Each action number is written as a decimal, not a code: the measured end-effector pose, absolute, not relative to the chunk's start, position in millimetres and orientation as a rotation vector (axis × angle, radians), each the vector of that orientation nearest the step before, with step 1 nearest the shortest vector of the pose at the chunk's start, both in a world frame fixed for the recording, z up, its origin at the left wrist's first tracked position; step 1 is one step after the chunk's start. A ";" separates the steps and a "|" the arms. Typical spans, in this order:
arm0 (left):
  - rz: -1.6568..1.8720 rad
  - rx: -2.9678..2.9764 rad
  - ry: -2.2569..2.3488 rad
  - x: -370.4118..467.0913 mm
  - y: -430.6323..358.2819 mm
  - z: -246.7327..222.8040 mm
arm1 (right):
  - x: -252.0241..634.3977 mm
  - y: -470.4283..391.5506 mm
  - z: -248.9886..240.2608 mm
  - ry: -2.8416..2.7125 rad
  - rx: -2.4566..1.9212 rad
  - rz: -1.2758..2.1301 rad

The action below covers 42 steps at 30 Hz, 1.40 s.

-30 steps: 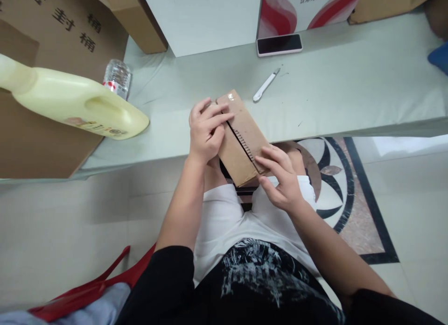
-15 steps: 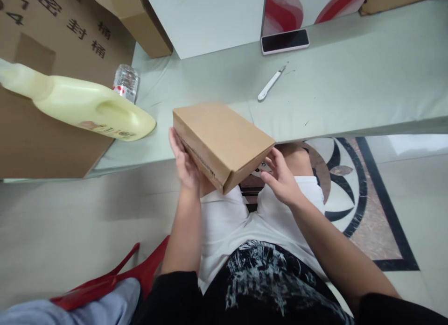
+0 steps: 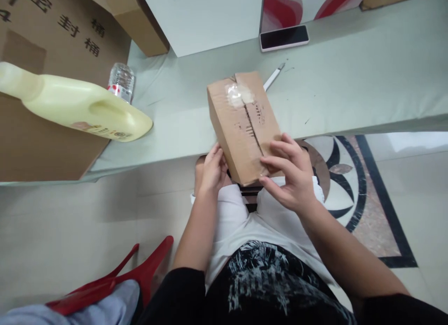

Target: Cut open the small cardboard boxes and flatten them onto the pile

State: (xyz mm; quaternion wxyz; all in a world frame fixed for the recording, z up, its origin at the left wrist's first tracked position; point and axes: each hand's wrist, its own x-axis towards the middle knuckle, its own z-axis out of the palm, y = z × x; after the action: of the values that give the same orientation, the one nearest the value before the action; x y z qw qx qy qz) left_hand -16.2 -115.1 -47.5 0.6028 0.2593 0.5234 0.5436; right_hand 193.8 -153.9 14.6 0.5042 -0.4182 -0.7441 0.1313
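Note:
A small brown cardboard box (image 3: 241, 129) is tilted at the table's front edge, a seam with clear tape and dark printed marks facing up. My left hand (image 3: 214, 170) grips its lower left side, fingers partly hidden behind the box. On the near right end, my right hand (image 3: 289, 173) has its fingers spread, with fingertips touching the seamed face. Just beyond the box lies a white craft knife (image 3: 275, 76), its handle end hidden by the box.
A yellow jug-like bottle (image 3: 84, 108) and a clear plastic bottle (image 3: 121, 82) stand left, beside a large printed carton (image 3: 52, 143). Behind are a white box (image 3: 206, 21), a phone (image 3: 284, 38) and a smaller carton (image 3: 140, 24). A red chair (image 3: 154, 264) is at lower left.
The box has been turned so that its taped seam face shows instead of the plain broad face. My left hand moved right and lower; my right hand came over onto the seamed face.

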 end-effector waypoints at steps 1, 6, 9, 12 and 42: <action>1.235 0.640 1.248 -14.0 -111.7 -47.4 | 193.7 -147.9 15.3 -1.823 -1.030 0.293; 1.405 0.857 1.413 -28.1 -105.2 -34.3 | 186.4 -127.6 13.3 -1.952 -0.964 0.349; 1.532 1.276 1.458 -48.2 -92.1 -15.1 | 177.7 -125.9 11.2 -1.981 -0.925 0.385; 1.477 1.712 1.342 -62.5 -65.1 -1.7 | 172.7 -127.6 9.6 -1.969 -0.909 0.398; 1.569 1.738 1.140 -43.9 -30.1 -19.8 | 231.5 -29.1 17.6 -1.712 -1.719 0.387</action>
State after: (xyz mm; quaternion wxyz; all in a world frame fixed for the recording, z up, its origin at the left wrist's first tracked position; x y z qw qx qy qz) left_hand -43.9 -30.1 -19.8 0.2653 0.6434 0.4221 0.5809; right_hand 231.5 -29.1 17.6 0.3358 -0.6592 -0.6563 0.1482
